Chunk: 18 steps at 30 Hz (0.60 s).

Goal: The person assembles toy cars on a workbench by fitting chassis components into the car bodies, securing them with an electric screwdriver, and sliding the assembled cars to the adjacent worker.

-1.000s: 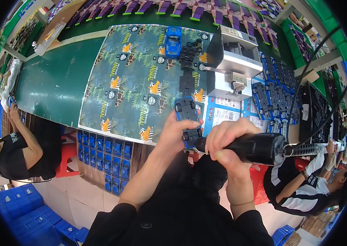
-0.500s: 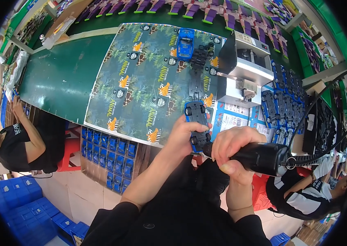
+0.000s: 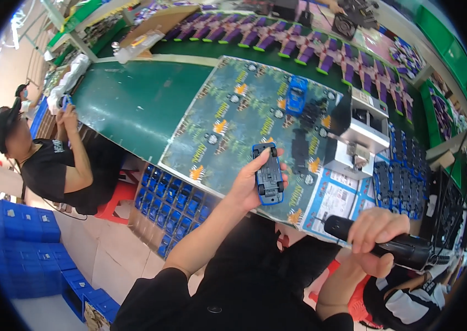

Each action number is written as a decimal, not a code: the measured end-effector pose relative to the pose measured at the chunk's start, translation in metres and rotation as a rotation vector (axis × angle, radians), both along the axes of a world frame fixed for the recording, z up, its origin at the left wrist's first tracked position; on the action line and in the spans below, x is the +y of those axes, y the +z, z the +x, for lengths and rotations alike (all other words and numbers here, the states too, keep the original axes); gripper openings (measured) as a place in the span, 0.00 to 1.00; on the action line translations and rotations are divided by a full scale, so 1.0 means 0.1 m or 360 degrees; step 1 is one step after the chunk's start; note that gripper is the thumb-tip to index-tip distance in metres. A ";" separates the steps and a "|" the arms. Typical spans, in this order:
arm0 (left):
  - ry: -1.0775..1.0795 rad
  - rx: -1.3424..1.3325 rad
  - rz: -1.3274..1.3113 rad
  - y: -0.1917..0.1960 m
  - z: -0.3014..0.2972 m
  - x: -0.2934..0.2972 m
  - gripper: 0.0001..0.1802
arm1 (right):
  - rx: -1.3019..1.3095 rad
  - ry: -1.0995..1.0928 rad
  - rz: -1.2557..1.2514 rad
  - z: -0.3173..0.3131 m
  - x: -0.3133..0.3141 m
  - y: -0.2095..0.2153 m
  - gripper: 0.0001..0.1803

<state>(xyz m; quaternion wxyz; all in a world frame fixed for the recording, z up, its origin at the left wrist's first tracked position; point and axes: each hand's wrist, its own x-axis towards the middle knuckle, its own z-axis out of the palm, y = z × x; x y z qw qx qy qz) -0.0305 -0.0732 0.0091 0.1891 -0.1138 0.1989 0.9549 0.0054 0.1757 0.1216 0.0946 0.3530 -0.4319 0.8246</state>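
Left fingers [image 3: 256, 162]: gripping toy car [image 3: 269, 175], apparently assembled
Right fingers [image 3: 374, 228]: around powered screwdriver [image 3: 338, 227], apart from it
Likely remaining: loose chassis [image 3: 300, 153]

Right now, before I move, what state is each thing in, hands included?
Held toy car: underside up.
Left hand: closed around the held toy car.
Power screwdriver: tip apart from the held toy car.
Right hand: closed around the power screwdriver.
Upper blue car: roof up on the printed sheet.
Silver machine: upright; cannot tell whether on.
Cardboard box: open.
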 end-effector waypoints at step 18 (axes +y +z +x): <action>0.0062 0.2481 -0.3541 0.00 -0.44 -1.02 0.47 | -0.0194 0.0097 0.0122 0.12 -0.19 -0.07 0.13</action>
